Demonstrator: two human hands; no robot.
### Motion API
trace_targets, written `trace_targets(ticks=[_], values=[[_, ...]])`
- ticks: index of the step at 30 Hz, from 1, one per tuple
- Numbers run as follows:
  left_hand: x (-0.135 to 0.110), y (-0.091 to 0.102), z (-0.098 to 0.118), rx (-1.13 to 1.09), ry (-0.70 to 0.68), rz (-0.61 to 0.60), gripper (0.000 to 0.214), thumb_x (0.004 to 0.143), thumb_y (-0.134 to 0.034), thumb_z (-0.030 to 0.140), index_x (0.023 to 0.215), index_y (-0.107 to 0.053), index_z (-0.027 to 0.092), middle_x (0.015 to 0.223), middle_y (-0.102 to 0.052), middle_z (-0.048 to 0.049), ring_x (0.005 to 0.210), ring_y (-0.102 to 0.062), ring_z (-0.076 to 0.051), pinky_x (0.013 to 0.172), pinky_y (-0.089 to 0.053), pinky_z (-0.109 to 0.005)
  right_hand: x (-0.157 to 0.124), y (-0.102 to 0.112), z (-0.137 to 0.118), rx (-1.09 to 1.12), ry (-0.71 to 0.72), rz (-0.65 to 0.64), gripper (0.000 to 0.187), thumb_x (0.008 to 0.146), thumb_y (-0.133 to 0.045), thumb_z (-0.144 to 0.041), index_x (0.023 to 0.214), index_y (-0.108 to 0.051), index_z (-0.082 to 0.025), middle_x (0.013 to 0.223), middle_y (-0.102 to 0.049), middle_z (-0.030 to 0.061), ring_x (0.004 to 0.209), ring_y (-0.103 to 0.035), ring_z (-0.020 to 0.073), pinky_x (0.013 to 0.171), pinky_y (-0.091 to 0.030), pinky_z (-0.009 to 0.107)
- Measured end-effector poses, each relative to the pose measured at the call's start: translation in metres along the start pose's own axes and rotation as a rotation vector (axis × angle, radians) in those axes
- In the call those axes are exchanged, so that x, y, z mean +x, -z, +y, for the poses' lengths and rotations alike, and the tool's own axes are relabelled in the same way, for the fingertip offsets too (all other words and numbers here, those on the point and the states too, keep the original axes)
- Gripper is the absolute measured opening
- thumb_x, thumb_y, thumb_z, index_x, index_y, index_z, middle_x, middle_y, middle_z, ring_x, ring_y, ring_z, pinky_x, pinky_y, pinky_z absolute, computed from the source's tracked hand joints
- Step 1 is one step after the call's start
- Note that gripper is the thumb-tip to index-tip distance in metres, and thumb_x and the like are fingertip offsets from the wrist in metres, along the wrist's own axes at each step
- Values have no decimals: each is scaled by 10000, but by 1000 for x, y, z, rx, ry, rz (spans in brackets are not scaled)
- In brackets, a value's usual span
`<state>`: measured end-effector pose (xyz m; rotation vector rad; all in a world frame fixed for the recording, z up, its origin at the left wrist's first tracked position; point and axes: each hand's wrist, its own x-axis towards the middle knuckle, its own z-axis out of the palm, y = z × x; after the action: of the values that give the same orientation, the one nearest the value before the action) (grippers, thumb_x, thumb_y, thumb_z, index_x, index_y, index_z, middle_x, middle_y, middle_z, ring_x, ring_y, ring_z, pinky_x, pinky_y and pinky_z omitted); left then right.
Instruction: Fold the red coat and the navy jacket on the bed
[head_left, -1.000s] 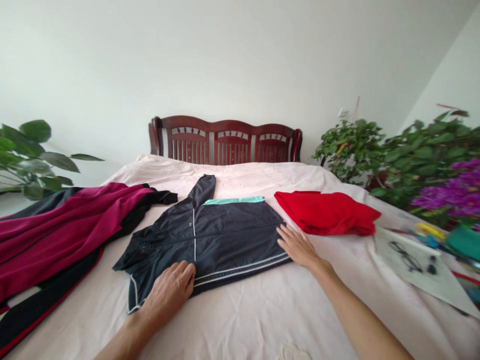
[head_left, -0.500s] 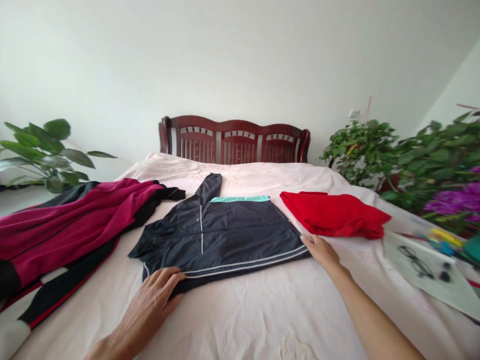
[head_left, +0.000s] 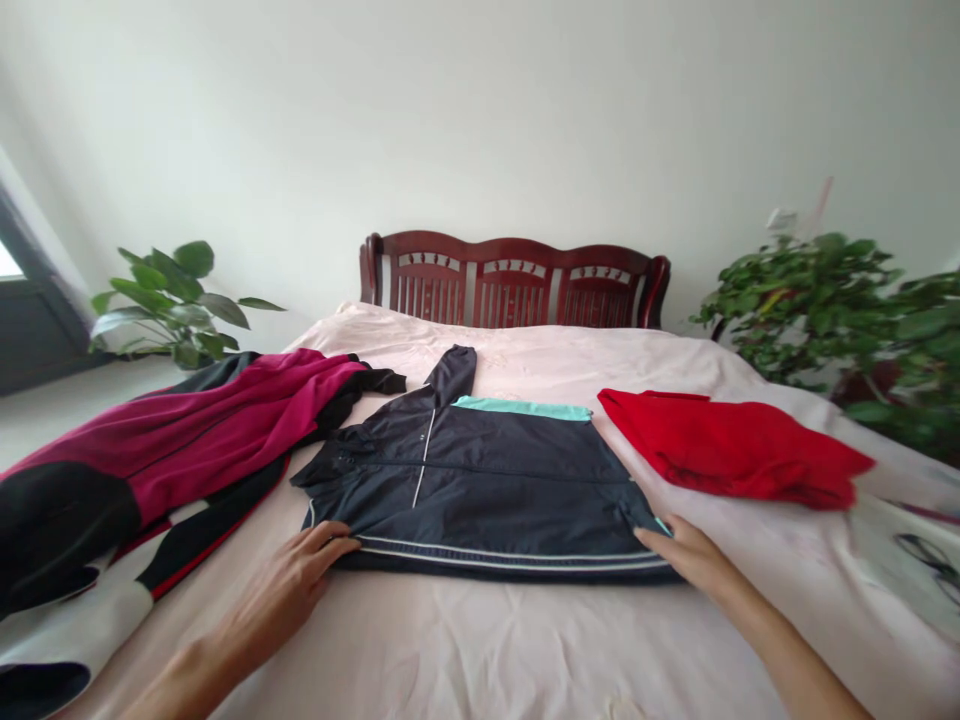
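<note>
A dark navy jacket (head_left: 510, 480) lies spread on the bed, its collar to the left and one sleeve pointing toward the headboard. White piping runs along its near edge, and a strip of turquoise lining shows at the far side. My left hand (head_left: 300, 565) holds the near edge by the collar end, fingers bent over the cloth. At the hem's near corner, my right hand (head_left: 686, 550) pinches the fabric between thumb and fingers, with a bit of turquoise showing there. The underside of the jacket is hidden.
A magenta and black garment (head_left: 247, 420) lies to the left. On the right rests a folded red garment (head_left: 735, 445), with glasses (head_left: 930, 555) beyond it. A pink sheet (head_left: 517, 650) covers the bed; behind stand a wooden headboard (head_left: 514, 280) and potted plants (head_left: 810, 310).
The view has turned left. My right hand has drawn the hem corner slightly nearer, and the jacket's near edge lies straighter. My left hand's fingers have closed more on the edge.
</note>
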<state>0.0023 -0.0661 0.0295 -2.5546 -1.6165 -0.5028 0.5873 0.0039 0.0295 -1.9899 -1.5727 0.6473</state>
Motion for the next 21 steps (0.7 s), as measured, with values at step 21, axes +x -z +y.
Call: trace_targets(ticks=[21], values=[[123,-63,104,-22,-106,-101,542,960,-468,378,1485,-396,270,1580,-362,-65,1439,-350,-293,1156,-324,-494,-20,-116,-142,-621,562,-182,677,984,-259,-522,1541,-284,-137,1609,-236,108,1492,-190,264,1208,-160,489]])
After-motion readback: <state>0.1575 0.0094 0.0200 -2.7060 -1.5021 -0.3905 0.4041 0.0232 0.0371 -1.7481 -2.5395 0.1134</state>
